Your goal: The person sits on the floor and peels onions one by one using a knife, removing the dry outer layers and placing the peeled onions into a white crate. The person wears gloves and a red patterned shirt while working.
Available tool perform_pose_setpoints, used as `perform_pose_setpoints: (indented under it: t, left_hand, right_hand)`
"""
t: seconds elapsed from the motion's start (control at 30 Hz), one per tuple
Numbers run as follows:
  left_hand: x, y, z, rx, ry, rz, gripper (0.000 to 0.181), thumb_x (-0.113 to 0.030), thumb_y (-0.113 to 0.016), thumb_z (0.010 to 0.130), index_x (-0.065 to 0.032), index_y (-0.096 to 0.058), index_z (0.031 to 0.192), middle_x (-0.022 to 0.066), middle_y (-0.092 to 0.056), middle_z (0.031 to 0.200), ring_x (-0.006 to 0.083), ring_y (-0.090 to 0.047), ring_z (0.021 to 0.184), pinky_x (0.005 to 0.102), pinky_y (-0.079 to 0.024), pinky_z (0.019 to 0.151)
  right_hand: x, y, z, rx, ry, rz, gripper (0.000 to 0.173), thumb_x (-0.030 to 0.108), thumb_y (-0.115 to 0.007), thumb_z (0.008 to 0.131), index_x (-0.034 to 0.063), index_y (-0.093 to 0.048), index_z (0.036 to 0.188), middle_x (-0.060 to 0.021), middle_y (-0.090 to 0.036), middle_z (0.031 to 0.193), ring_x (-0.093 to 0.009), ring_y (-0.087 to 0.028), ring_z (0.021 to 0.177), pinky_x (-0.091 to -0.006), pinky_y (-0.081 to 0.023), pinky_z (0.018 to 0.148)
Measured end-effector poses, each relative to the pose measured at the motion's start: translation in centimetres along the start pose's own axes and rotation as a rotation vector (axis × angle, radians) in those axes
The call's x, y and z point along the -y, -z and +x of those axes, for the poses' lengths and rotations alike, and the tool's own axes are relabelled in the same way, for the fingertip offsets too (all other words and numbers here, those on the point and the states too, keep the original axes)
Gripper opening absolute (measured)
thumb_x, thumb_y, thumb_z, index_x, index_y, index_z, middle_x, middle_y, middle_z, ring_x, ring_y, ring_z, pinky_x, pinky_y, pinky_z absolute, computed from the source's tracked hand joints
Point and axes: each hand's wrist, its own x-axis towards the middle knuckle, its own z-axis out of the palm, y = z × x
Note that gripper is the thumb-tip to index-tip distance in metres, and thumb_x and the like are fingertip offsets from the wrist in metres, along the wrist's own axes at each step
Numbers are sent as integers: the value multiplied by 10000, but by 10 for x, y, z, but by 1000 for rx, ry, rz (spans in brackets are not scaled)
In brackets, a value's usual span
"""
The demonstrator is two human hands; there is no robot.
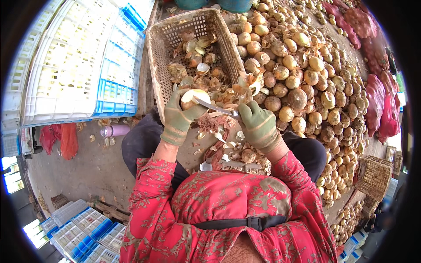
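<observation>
In a green knitted glove, my left hand (179,118) holds an onion (189,100) whose pale inner flesh shows on the upper side. My right hand (258,123), gloved alike, grips the handle of a small knife (218,108). The curved blade points left and its tip lies against the onion's pale face. Just beyond both hands stands a dirty perforated plastic basket (152,65) with onion skins and peelings (210,79) in it. Strips of dry skin (246,85) hang by its near right corner.
A large heap of unpeeled onions (297,98) spreads to the right, with pink mesh sacks (375,102) beyond. Stacked white and blue crates (65,65) stand at the left. A pink bottle (115,130) lies on the floor. Skins and red netting (217,149) lie between my knees.
</observation>
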Motion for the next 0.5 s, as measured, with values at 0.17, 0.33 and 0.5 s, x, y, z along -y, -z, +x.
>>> perform_pose_setpoints:
  t: [0.17,0.33,0.5]
  left_hand:
    - [0,3,0,-32,-3,108,532,-103,-804,736,-8,-552,1194,99,-644,1091,163,-644,979,284,-582,747]
    - [7,-6,-1,-21,-327,384,618,-104,-880,653,9,-546,1161,77,-633,1078,142,-631,965,281,-532,858]
    - [-2,-2,-5,37,-324,363,623,-111,-868,652,-2,-554,1179,84,-633,1102,156,-622,993,294,-521,872]
  right_hand:
    - [-1,-2,-4,44,-46,-17,159,104,-644,804,83,-516,896,-100,-537,799,-258,-616,618,-378,-472,476]
    - [-4,-25,-5,133,-214,188,171,140,-656,844,57,-519,905,-139,-600,822,-320,-644,689,-377,-497,567]
    - [-23,-27,-2,315,-802,1155,294,134,-728,872,-1,-608,1104,-50,-681,864,-113,-633,788,-268,-503,704]
